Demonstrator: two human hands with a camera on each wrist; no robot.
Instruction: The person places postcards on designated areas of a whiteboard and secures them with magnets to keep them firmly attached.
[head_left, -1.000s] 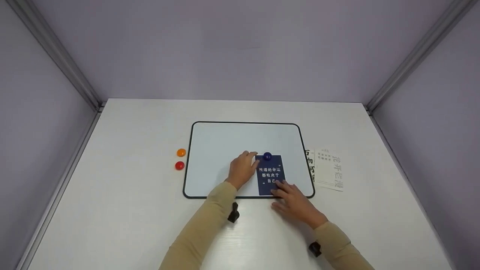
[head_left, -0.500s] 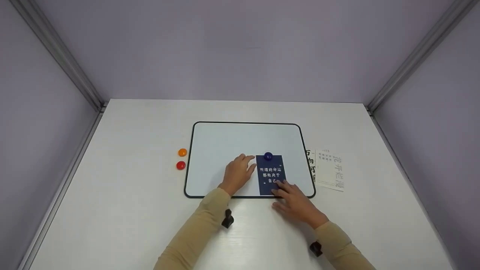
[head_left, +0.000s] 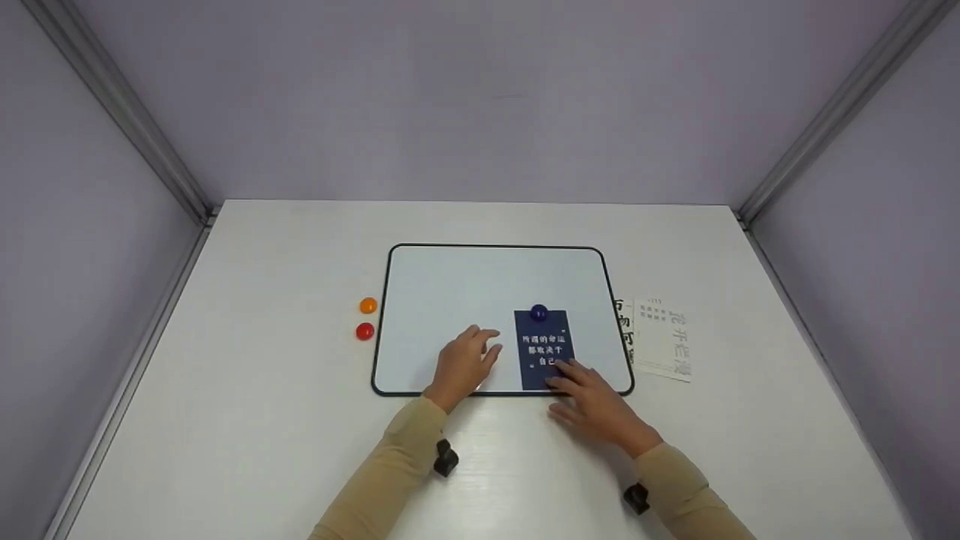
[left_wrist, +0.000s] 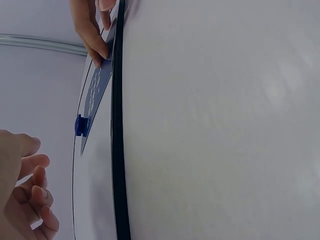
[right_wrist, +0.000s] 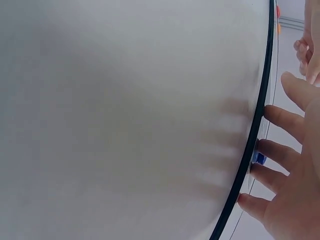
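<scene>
While the spread right hand rests on it, a navy rectangular card lies toward the near-right corner of the black-rimmed whiteboard.
Left hand — loosely bent, empty — above the near edge.

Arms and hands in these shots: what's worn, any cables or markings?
Left sleeve and right sleeve: long, plain tan. A small, blocky black device sits at each cuff's inner side: left device, right device. Left hand, right hand: no gloves. No cables or markings visible.
</scene>
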